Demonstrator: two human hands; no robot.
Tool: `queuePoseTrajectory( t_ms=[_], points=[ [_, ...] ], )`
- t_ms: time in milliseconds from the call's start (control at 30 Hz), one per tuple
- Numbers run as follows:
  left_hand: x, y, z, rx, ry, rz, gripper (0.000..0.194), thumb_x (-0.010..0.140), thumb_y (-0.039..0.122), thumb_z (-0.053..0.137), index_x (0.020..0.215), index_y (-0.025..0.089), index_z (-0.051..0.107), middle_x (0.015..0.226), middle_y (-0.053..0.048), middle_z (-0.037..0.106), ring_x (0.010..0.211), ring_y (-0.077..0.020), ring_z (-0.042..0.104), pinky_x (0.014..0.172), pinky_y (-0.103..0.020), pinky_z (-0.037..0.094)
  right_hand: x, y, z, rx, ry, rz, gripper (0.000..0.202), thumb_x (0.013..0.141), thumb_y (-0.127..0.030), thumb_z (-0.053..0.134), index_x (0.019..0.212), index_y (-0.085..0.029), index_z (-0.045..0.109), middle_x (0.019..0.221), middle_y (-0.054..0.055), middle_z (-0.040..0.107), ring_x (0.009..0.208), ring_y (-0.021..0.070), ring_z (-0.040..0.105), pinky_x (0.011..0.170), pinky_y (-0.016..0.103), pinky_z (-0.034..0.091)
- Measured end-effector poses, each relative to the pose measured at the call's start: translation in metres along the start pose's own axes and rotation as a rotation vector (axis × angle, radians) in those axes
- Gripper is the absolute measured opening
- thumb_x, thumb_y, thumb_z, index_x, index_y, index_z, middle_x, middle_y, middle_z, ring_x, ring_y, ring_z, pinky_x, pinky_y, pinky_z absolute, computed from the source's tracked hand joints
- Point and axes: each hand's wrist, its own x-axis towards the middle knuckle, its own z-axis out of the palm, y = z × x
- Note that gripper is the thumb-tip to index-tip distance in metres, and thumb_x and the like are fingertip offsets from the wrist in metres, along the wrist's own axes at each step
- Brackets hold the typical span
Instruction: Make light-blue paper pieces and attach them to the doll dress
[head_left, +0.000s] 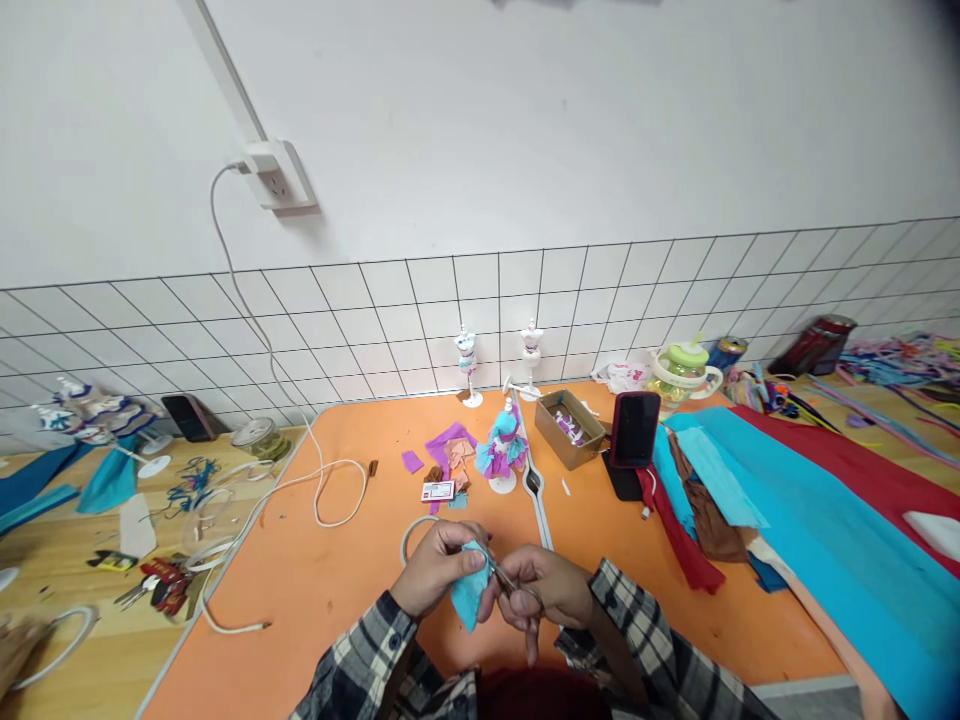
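Note:
My left hand (pixel 444 565) is closed on a piece of light blue fabric (pixel 469 598), pinched between thumb and fingers over the near part of the orange table. In my right hand (pixel 546 585) is a small pair of metal scissors (pixel 504 574), its blades at the upper edge of the fabric. Just beyond my hands stands a miniature dress form (pixel 504 440) dressed in blue and purple fabric. Left of it lie purple fabric scraps (pixel 448 440), peach scraps and a small white-and-red box (pixel 438 491).
Two more mini dress forms (pixel 466 360) stand by the wall. A cardboard box (pixel 570 430) and a phone on a stand (pixel 634 430) are to the right, beside long blue fabric (pixel 825 540). A white cable (pixel 322 490) loops at left. Another person's hand (pixel 19 650) shows far left.

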Motion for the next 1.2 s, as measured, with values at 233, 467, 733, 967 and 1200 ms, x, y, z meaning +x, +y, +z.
queuePoseTrajectory(
  t_ms=[233, 467, 733, 967, 1200],
  points=[
    [-0.001, -0.0017, -0.0049, 0.021, -0.064, -0.006, 0.036, 0.067, 0.049, 0.076, 0.061, 0.014, 0.072, 0.059, 0.0, 0.055, 0.06, -0.0128, 0.05, 0.088, -0.036, 0.04, -0.0009, -0.0017, -0.0007, -0.036, -0.034, 0.036, 0.05, 0.071, -0.048, 0.072, 0.096, -0.006, 0.068, 0.059, -0.004, 0.047, 0.051, 0.0046, 0.044, 0.049, 0.021, 0.056],
    [-0.002, -0.0034, -0.0062, 0.085, -0.082, 0.021, 0.033, 0.069, 0.048, 0.075, 0.065, 0.015, 0.073, 0.061, -0.002, 0.06, 0.063, -0.0144, 0.055, 0.09, -0.036, 0.041, -0.0017, -0.0028, -0.0019, -0.034, -0.054, 0.041, 0.05, 0.071, -0.049, 0.072, 0.096, -0.005, 0.068, 0.06, -0.003, 0.048, 0.052, 0.0051, 0.045, 0.051, 0.023, 0.057],
    [-0.0018, -0.0019, -0.0057, 0.115, -0.127, -0.055, 0.037, 0.066, 0.05, 0.076, 0.061, 0.014, 0.07, 0.059, -0.001, 0.057, 0.061, -0.0139, 0.052, 0.087, -0.035, 0.041, -0.0016, -0.0016, -0.003, 0.007, -0.094, 0.088, 0.054, 0.07, -0.051, 0.072, 0.096, -0.004, 0.066, 0.061, -0.003, 0.05, 0.052, 0.0061, 0.047, 0.054, 0.028, 0.059],
    [-0.0015, -0.0007, -0.0043, 0.129, -0.161, -0.062, 0.039, 0.065, 0.053, 0.075, 0.061, 0.014, 0.071, 0.058, -0.001, 0.056, 0.059, -0.0134, 0.05, 0.082, -0.033, 0.041, -0.0027, -0.0018, -0.0039, 0.026, -0.089, 0.096, 0.053, 0.069, -0.048, 0.073, 0.096, -0.003, 0.067, 0.063, -0.001, 0.051, 0.054, 0.0065, 0.049, 0.054, 0.025, 0.058],
    [-0.0002, -0.0014, -0.0039, 0.152, -0.191, -0.096, 0.037, 0.066, 0.05, 0.076, 0.06, 0.013, 0.07, 0.057, -0.001, 0.054, 0.058, -0.0134, 0.049, 0.066, -0.028, 0.04, -0.0032, 0.0008, -0.0058, 0.039, -0.108, 0.106, 0.049, 0.072, -0.051, 0.07, 0.089, -0.005, 0.066, 0.067, 0.001, 0.056, 0.054, 0.0063, 0.05, 0.053, 0.026, 0.059]
  ],
)
